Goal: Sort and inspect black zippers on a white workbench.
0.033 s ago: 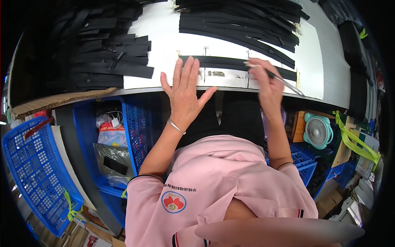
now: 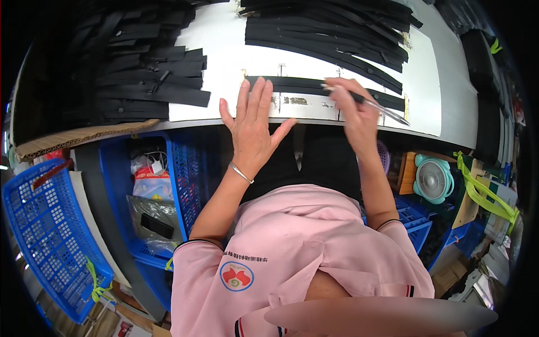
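Observation:
A single black zipper lies lengthwise along the near part of a white board with dark marks on it. My left hand rests flat at the zipper's left end, fingers stretched out and fingertips on it. My right hand is closed round a pen with a dark grip and a clear barrel. The pen's tip end is over the right half of the zipper; whether it touches is too small to tell. Farther back on the board lies a row of black zippers.
Left of the board is a heap of black zippers, some with pulls showing. Cardboard lines the table's near left edge. Below are a blue crate holding bags and a phone, a blue basket, and a mint-green fan.
My right hand has shifted slightly to the left along the zipper with the pen. My left hand stays in place.

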{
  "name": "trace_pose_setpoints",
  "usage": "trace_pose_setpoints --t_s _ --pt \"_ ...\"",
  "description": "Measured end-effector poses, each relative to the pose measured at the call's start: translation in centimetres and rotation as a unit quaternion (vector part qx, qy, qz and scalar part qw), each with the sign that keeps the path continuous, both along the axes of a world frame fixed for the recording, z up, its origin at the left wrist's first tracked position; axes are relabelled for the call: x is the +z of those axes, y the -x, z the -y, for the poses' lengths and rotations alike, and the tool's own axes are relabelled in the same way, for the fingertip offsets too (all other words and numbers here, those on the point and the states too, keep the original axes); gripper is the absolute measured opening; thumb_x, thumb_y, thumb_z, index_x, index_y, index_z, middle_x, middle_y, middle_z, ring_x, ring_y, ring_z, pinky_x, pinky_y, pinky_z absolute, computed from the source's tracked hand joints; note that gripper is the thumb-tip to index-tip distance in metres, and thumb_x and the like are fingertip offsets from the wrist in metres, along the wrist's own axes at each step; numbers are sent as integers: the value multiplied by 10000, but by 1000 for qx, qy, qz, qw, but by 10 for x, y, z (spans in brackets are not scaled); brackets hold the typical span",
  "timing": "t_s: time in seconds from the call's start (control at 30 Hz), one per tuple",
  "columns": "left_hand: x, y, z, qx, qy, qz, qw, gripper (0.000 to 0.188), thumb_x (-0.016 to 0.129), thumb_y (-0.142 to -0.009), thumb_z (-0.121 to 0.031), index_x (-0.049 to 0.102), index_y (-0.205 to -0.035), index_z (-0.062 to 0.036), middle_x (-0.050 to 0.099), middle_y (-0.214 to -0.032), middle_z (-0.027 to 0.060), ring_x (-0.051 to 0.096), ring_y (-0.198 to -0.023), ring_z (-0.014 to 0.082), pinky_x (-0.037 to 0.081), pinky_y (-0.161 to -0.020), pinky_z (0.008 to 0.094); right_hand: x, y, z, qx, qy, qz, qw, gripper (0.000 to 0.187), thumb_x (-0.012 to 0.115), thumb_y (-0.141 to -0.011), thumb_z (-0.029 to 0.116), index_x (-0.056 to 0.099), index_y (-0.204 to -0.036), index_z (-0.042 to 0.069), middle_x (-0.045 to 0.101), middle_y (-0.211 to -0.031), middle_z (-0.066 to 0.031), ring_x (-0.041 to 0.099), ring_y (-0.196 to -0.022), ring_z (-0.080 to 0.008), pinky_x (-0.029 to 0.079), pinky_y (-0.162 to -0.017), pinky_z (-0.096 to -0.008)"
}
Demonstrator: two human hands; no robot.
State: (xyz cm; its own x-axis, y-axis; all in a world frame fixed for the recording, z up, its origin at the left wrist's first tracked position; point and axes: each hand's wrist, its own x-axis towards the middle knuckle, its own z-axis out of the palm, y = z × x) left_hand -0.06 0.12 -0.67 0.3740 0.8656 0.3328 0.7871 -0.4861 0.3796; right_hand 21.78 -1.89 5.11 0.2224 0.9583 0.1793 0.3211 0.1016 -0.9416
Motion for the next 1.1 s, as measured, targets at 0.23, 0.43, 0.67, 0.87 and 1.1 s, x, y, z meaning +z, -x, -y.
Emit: trace_pose_setpoints --t_s 0.23,0.43,0.67,0.87,1.1 --pt "3 -1 1 -4 16 12 1000 875 762 -840 -531 461 -1529 -82 449 -1576 71 321 -1515 288 30 -1184 659 -36 39 -43 16 -9 -1 1000 187 708 -963 113 731 -1025 -62 758 -985 -83 672 -712 -80 493 -596 -229" --pt "-1 1 2 -2 16 20 1000 875 760 -842 -531 456 -1534 -89 433 -1589 65 307 -1524 285 22 -1188 661 -35 45 -45 18 -23 75 997 194 705 -969 150 737 -1039 -28 762 -1017 -97 710 -796 -154 539 -675 -272" --pt "-2 1 1 -2 18 21 1000 861 751 -853 -527 455 -1543 -105 443 -1590 58 311 -1525 273 16 -1193 617 -39 45 -45 24 27 63 997 195 695 -979 173 738 -1072 8 754 -1046 -92 710 -818 -169 545 -701 -273" --pt "-3 0 1 -1 5 21 1000 855 752 -853 -525 461 -1539 -106 452 -1584 60 314 -1524 275 28 -1189 621 -40 47 -45 16 13 48 999 190 693 -977 159 745 -1072 3 757 -1040 -88 706 -768 -144 533 -654 -266" --pt "-3 0 1 -6 3 25 1000 880 782 -827 -503 457 -1532 -88 442 -1584 62 320 -1518 286 28 -1188 665 -37 37 -40 82 7 82 993 193 673 -973 111 777 -919 -43 767 -856 -55 653 -651 -86 489 -578 -229"
